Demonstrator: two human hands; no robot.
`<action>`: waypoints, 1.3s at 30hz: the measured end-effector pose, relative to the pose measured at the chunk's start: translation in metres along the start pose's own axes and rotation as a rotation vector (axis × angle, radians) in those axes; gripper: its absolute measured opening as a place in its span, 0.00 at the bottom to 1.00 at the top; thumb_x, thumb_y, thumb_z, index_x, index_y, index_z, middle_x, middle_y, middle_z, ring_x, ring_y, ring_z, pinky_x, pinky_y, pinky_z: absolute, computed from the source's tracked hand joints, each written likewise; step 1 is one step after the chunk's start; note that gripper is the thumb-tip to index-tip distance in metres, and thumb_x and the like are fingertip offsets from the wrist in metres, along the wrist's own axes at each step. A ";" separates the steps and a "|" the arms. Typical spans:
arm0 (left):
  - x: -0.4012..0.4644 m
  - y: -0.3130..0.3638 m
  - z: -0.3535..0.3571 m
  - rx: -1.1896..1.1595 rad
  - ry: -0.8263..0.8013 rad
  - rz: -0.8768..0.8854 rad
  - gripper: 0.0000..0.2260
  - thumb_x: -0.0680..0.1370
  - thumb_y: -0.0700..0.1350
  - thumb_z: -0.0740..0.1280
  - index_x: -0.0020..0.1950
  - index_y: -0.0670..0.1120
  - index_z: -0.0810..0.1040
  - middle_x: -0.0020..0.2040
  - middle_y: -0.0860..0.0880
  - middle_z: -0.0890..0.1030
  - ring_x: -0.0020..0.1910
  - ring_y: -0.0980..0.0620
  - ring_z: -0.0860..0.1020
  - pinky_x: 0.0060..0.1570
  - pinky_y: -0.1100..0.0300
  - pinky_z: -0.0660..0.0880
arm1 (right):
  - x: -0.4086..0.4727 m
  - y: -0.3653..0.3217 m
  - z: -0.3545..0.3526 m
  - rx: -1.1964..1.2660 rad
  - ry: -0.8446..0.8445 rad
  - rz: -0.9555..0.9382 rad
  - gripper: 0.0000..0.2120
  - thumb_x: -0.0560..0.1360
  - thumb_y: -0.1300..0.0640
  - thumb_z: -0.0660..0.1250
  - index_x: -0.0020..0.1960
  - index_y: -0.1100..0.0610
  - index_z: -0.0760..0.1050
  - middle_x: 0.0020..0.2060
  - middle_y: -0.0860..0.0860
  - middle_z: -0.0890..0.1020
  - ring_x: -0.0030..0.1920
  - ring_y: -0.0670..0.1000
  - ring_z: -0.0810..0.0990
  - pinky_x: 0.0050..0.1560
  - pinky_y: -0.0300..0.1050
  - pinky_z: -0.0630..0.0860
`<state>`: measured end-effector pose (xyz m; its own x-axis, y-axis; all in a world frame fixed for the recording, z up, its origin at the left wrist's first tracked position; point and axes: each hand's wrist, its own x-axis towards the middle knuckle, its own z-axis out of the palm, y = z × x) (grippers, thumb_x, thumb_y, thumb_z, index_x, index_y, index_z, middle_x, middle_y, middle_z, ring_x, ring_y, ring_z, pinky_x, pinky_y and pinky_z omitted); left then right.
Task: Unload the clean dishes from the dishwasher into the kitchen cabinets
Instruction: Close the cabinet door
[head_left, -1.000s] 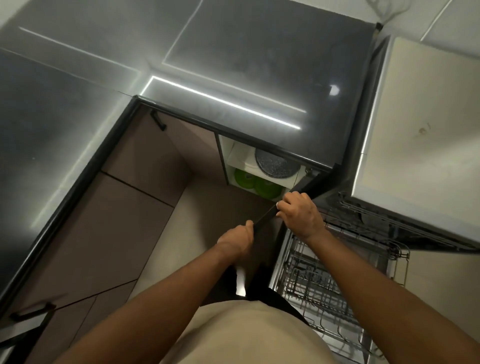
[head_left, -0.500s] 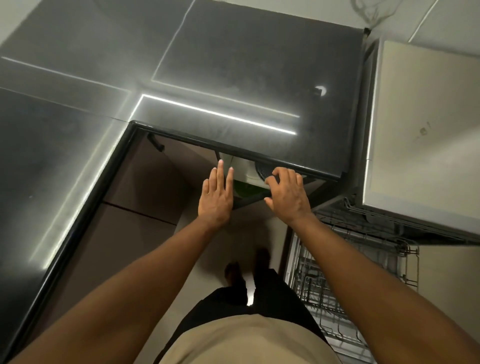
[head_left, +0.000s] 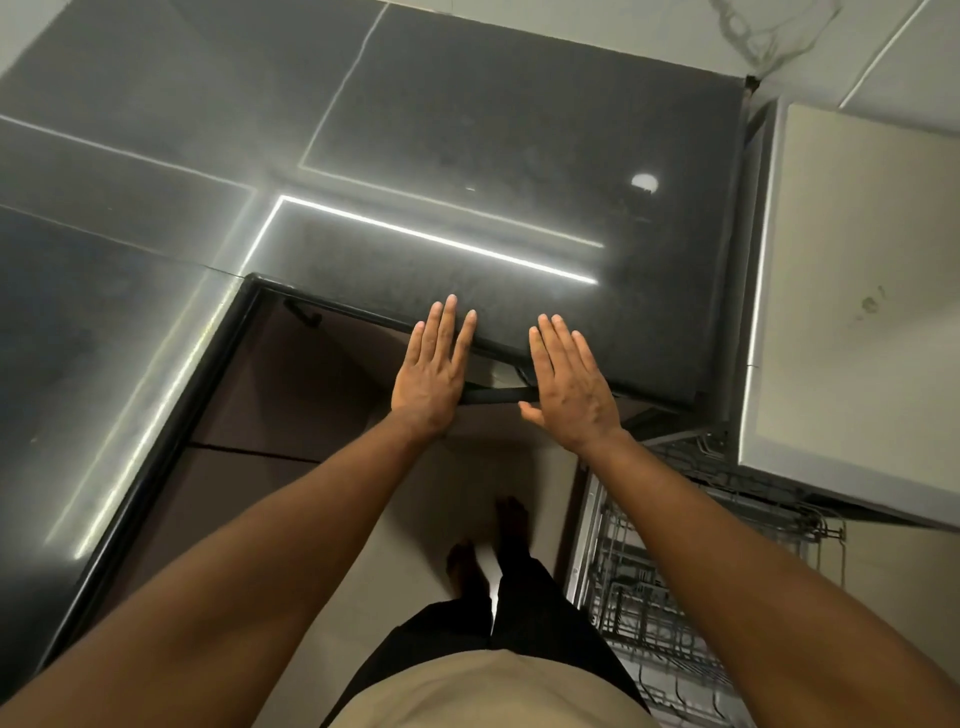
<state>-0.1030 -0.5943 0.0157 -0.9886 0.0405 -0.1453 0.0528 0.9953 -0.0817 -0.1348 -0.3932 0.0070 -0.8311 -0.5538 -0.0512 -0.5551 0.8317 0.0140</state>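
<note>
Both hands are seen flat, fingers straight and together, near the centre of the frame. The left hand (head_left: 432, 371) is laid against the top edge of a dark cabinet door (head_left: 493, 396), its fingertips reaching over the front edge of the black counter (head_left: 519, 156). The right hand (head_left: 571, 384) is spread the same way just to its right, with the door's edge showing between the two; nothing is grasped by either. Whether the door is fully shut cannot be told. The pulled-out dishwasher rack (head_left: 670, 587), made of grey wire, is seen at the lower right, and no dishes can be made out in the visible part. A pale appliance top (head_left: 857, 312) fills the right side. Bare feet (head_left: 488, 545) are seen on the light floor (head_left: 410, 519) below.
</note>
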 end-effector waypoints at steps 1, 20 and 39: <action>0.010 -0.002 0.001 -0.002 -0.014 0.018 0.44 0.76 0.37 0.60 0.77 0.45 0.28 0.76 0.39 0.29 0.77 0.41 0.32 0.77 0.48 0.40 | 0.006 0.002 0.002 -0.011 -0.018 -0.006 0.50 0.69 0.41 0.73 0.78 0.66 0.54 0.77 0.64 0.56 0.78 0.61 0.53 0.76 0.59 0.56; 0.053 -0.007 0.015 -0.028 0.145 -0.001 0.42 0.71 0.35 0.68 0.81 0.48 0.50 0.80 0.41 0.53 0.79 0.43 0.52 0.76 0.49 0.52 | 0.043 -0.007 0.019 0.009 0.227 0.046 0.22 0.81 0.66 0.49 0.74 0.65 0.63 0.72 0.65 0.67 0.74 0.63 0.64 0.71 0.61 0.65; 0.056 -0.006 0.021 -0.128 0.254 -0.039 0.36 0.73 0.34 0.66 0.78 0.50 0.59 0.78 0.43 0.62 0.77 0.45 0.60 0.71 0.49 0.59 | 0.052 -0.012 0.028 -0.020 0.326 0.068 0.19 0.80 0.64 0.51 0.69 0.63 0.67 0.69 0.62 0.72 0.71 0.61 0.70 0.69 0.60 0.69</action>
<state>-0.1563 -0.6000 -0.0125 -0.9941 0.0064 0.1086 0.0114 0.9989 0.0455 -0.1698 -0.4310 -0.0238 -0.8318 -0.4835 0.2725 -0.4958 0.8680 0.0267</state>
